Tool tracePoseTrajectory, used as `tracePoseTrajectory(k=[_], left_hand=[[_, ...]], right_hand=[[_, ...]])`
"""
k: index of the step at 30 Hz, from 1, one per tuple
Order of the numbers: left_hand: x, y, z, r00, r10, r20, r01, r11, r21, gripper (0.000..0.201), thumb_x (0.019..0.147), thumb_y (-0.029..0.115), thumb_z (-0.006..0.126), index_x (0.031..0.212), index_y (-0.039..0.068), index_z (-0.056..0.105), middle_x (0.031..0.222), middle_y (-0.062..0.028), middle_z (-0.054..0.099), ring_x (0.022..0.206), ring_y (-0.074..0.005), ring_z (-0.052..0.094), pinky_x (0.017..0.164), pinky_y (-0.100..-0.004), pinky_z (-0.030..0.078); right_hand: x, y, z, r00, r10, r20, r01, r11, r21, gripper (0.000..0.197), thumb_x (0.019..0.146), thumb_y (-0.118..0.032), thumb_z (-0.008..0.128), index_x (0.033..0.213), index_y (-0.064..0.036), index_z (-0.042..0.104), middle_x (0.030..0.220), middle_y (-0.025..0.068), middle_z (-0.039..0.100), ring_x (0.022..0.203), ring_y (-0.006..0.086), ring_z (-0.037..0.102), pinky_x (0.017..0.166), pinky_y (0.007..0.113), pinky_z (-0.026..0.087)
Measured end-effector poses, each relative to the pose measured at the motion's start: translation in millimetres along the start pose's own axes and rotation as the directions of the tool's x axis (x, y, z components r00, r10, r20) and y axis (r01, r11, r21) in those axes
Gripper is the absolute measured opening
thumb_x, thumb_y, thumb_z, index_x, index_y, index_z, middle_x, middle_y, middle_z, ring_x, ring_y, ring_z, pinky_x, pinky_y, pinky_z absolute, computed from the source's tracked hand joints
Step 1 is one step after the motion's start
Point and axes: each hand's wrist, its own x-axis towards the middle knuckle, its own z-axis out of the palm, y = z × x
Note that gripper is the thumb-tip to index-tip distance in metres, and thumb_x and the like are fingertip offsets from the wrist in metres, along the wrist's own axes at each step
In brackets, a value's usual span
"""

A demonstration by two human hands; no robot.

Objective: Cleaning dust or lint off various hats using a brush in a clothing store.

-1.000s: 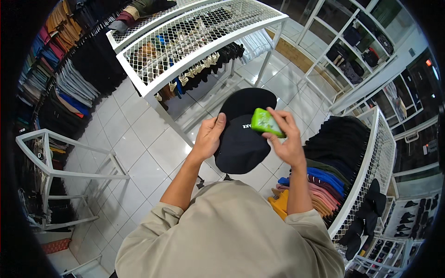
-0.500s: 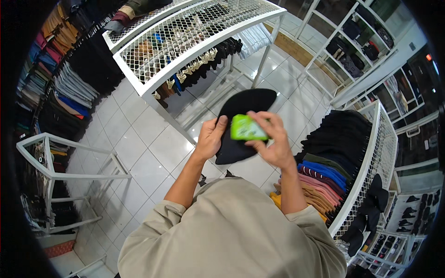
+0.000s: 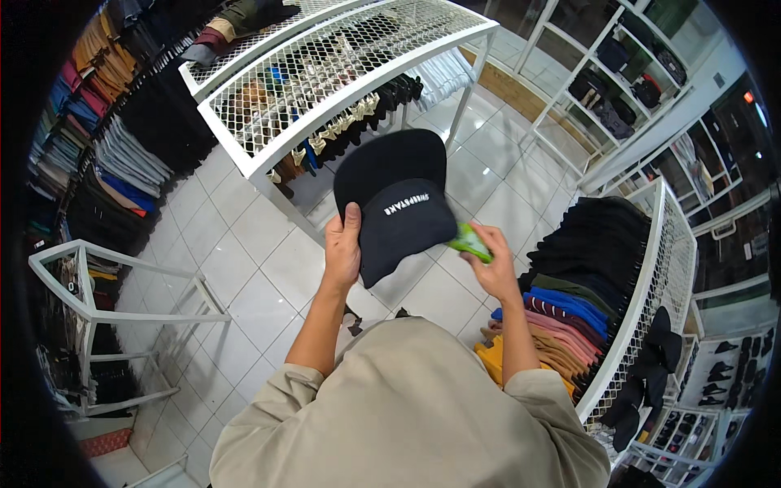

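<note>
A black cap (image 3: 407, 219) with white lettering on its front panel is held up before me, its brim pointing away. My left hand (image 3: 342, 248) grips it at the left side, with the thumb on top near the brim's base. In my right hand (image 3: 493, 264) is a small bright green block (image 3: 471, 242), pinched between thumb and fingers. One end of the block meets the cap's right edge, though whether it touches or passes behind the edge is unclear. Motion blurs the block, so its kind cannot be made out.
A white mesh-topped rack (image 3: 268, 154) with hanging clothes stands ahead. To the right, another mesh rack (image 3: 643, 301) carries coloured garments and several black caps (image 3: 643, 376). A white metal frame (image 3: 146, 309) is at the left, beside packed clothes rails. White floor tiles (image 3: 252, 244) lie between.
The cap has turned from its dark, unlettered side to show its lettered front, and has shifted slightly left. My right hand has moved the green block from over the cap to its lower right edge.
</note>
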Motion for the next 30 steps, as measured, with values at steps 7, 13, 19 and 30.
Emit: tracePoseTrajectory(k=[7, 13, 19, 30], left_hand=[[-3.4, -3.8, 15.1, 0.998, -0.069, -0.005, 0.069, 0.993, -0.093, 0.055, 0.106, 0.050, 0.052, 0.120, -0.001, 0.066, 0.110, -0.0049, 0.073, 0.094, -0.0092, 0.067, 0.082, -0.0235, 0.054], [-1.5, -0.6, -10.0, 0.954, -0.260, 0.153, 0.239, 0.960, 0.143, 0.044, 0.105, 0.040, 0.061, 0.128, 0.002, 0.065, 0.114, -0.0041, 0.072, 0.103, -0.0112, 0.066, 0.094, -0.0284, 0.052], [-10.2, 25.2, 1.7, 0.825, -0.491, 0.279, 0.491, 0.868, 0.077, 0.055, 0.098, 0.028, 0.073, 0.144, 0.004, 0.053, 0.128, -0.0069, 0.067, 0.117, -0.0178, 0.063, 0.100, -0.0381, 0.052], [-12.2, 1.5, -3.2, 0.977, -0.112, 0.183, 0.091, 0.989, 0.119, 0.043, 0.097, 0.011, 0.072, 0.137, 0.001, 0.060, 0.125, -0.0043, 0.068, 0.111, -0.0143, 0.063, 0.099, -0.0317, 0.051]], right_hand=[[33.6, -37.1, -17.7, 0.997, 0.080, 0.015, -0.041, 0.330, 0.943, 0.072, 0.096, -0.041, 0.071, 0.148, 0.0022, 0.046, 0.138, 0.0164, 0.061, 0.127, 0.0264, 0.060, 0.110, 0.042, 0.046], [47.1, -26.2, -23.5, 0.975, 0.122, 0.186, -0.223, 0.506, 0.833, 0.066, 0.094, -0.030, 0.073, 0.142, 0.0093, 0.051, 0.129, 0.0158, 0.065, 0.120, 0.0207, 0.062, 0.104, 0.033, 0.049], [63.5, -60.8, -36.0, 0.971, -0.009, 0.239, -0.115, 0.858, 0.500, 0.048, 0.086, -0.019, 0.078, 0.128, 0.0011, 0.068, 0.110, 0.0066, 0.066, 0.109, 0.0172, 0.061, 0.102, 0.029, 0.041], [62.7, -77.2, -27.3, 0.977, -0.154, 0.150, 0.156, 0.988, -0.006, 0.068, 0.073, -0.010, 0.086, 0.138, -0.0092, 0.065, 0.123, 0.0130, 0.064, 0.117, 0.0305, 0.059, 0.101, 0.039, 0.047]])
